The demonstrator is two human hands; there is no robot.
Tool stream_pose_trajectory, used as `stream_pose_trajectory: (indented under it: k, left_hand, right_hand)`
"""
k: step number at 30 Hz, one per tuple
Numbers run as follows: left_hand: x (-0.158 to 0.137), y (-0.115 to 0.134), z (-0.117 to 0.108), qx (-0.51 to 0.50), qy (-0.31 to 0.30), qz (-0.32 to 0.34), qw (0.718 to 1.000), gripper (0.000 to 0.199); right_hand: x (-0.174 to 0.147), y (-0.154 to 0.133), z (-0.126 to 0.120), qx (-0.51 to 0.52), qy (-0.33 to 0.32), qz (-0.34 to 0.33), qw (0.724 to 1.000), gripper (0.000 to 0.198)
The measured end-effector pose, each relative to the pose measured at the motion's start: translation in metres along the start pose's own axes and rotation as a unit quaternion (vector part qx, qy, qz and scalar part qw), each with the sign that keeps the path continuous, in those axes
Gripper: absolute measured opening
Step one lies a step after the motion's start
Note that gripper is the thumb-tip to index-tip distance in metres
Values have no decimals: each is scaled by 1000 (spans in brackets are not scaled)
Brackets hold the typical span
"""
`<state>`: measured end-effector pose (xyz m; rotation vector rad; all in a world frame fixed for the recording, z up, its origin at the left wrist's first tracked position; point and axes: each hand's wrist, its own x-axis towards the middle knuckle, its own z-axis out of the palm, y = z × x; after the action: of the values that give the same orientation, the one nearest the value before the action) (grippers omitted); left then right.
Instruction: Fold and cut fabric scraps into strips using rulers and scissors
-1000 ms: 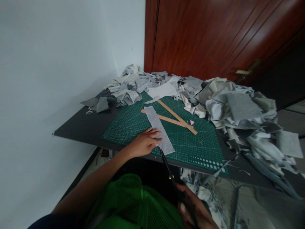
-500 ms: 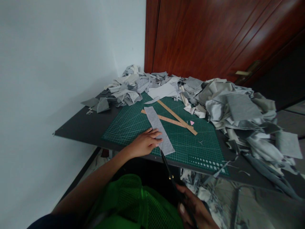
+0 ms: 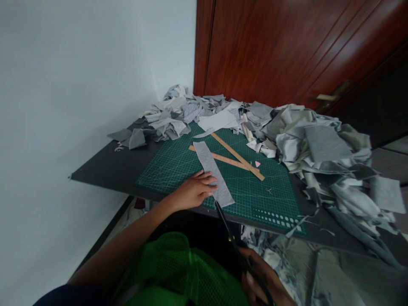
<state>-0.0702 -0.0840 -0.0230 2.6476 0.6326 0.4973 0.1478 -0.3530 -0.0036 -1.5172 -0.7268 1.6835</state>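
Observation:
A long strip of light grey fabric (image 3: 213, 166) lies slantwise on the green cutting mat (image 3: 168, 163), partly over a wooden ruler (image 3: 228, 160). My left hand (image 3: 198, 189) rests flat on the strip's lower left edge, fingers stretched out. Below it, my right hand (image 3: 263, 276) is closed around the handles of black scissors (image 3: 227, 227). The scissors point up and left, and their tip is at the near end of the strip by its left edge. A second wooden ruler (image 3: 237, 157) crosses the first one.
Heaps of grey and white fabric scraps (image 3: 293, 131) line the back and right side of the black table (image 3: 105, 170). A small pink triangular piece (image 3: 257, 164) lies beside the rulers. Beyond the table stand a wooden door (image 3: 267, 51) and a white wall (image 3: 79, 76).
My right hand and the scissors have shifted slightly down and to the right, and the scissors look more closed. My left hand and the strip hold nearly the same place.

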Motion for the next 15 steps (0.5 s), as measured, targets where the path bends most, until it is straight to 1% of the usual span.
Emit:
stream_pose_trajectory:
  k: [5, 10, 13, 15]
  left_hand:
    - [1, 0, -1, 5, -4, 8, 1000, 33]
    - [0, 1, -2, -8, -12, 1, 1000, 37]
    - [0, 2, -3, -12, -13, 3, 1000, 37]
    - [0, 2, -3, -13, -13, 2, 1000, 36]
  right_hand:
    - [4, -2, 1, 26, -9, 26, 999, 76]
    - [10, -2, 2, 16, -18, 12, 1000, 79]
    - [12, -2, 5, 4, -28, 13, 1000, 82]
    - [13, -4, 8, -6, -23, 13, 1000, 82]
